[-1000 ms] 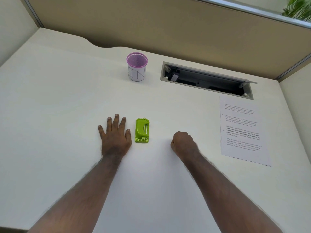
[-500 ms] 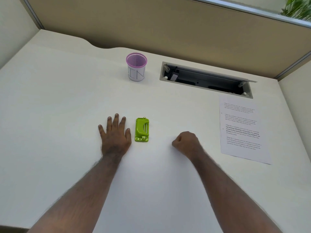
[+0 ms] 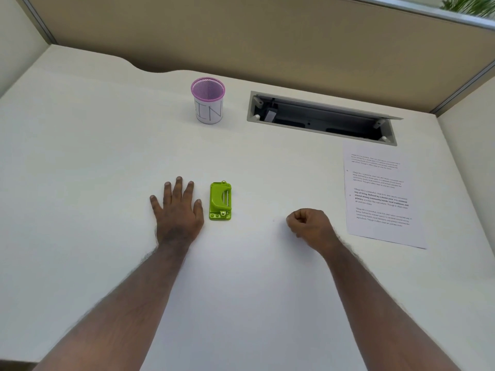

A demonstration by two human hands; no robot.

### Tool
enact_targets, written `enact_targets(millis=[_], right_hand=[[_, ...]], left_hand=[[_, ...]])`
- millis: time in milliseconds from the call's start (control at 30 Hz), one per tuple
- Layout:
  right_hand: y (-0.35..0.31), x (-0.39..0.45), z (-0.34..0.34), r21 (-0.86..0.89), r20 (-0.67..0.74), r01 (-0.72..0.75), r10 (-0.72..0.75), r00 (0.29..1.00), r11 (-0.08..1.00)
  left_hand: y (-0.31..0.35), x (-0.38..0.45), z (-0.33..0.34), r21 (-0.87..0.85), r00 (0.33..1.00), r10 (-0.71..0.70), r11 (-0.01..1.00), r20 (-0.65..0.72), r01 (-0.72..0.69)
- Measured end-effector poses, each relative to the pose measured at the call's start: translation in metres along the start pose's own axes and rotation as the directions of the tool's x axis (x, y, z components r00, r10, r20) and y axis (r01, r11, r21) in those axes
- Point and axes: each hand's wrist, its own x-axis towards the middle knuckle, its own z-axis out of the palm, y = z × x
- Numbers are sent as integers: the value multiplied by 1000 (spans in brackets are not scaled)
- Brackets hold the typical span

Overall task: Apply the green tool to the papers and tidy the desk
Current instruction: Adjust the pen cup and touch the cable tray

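Hands: left hand [image 3: 178,210] lies flat, palm down, fingers spread, left of frame centre, holding nothing; right hand [image 3: 310,226] curled into a loose fist, knuckles up, right of centre, nothing visibly pinched in it

Item 1, green tool [image 3: 220,201]: small lime-green plastic body with a metal strip along its right edge and small fittings at its near end; lies flat at centre frame, just beside the left thumb, not touching it, well apart from the right fist. Judged light, rigid, smooth-shelled; likely to skate on the surface if nudged. Best taken across its two long sides, thumb one side and fingers the other, clear of the metal edge

Item 2, papers [image 3: 380,194]: printed sheets lying flat at the right of the frame, near edge angled; count cannot be told. Judged thin, limp, easily creased; best slid to lift an edge, then held by a margin

Item 3, mesh cup [image 3: 208,100]: purple rim, white label lettered "BIN", upright, upper centre

Item 4, cable tray [image 3: 321,119]: open grey slot in the surface [image 3: 80,170], upper right
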Motion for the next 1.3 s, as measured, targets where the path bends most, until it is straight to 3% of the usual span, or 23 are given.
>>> enact_targets(millis=[100, 267, 467, 633, 900, 1033, 1133, 1233, 1300], right_hand=[[-9, 4, 16, -253, 13, 75, -74, 997, 964], [-25, 9, 22, -378, 75, 110, -87, 993, 919], [-41, 15, 33, -595, 79, 39, 10, 997, 803], [-47, 19, 43, -662, -15, -14, 6, 1000, 749], [-54, 21, 50, -733, 39, -2, 44, 998, 680], [-51, 21, 50, -734, 9, -4, 15, 1000, 679], [-44, 24, 40, -655, -37, -44, 27, 999, 754], [-27, 29, 19, -428, -71, -78, 52, 996, 900], [-15, 28, 3, -122, -101, -96, 84, 991, 988]], left_hand=[[0, 0, 0, -4, 1000, -2, 1000, 3, 2], [-2, 2, 2, 2, 1000, -3, 1000, 10, 3], [-2, 1, 2, -2, 1000, -4, 1000, 12, 4], [-1, 1, 0, -14, 1000, -7, 1000, 18, 8], [0, 0, -1, -9, 1000, -6, 1000, 24, 6], [-1, 0, -1, -15, 1000, -3, 1000, 23, 3], [-1, 0, -1, -18, 1000, -1, 1000, 22, 2], [-1, 0, -2, -15, 1000, 1, 1000, 24, -1], [0, -1, -2, -10, 1000, 3, 1000, 20, -3]])
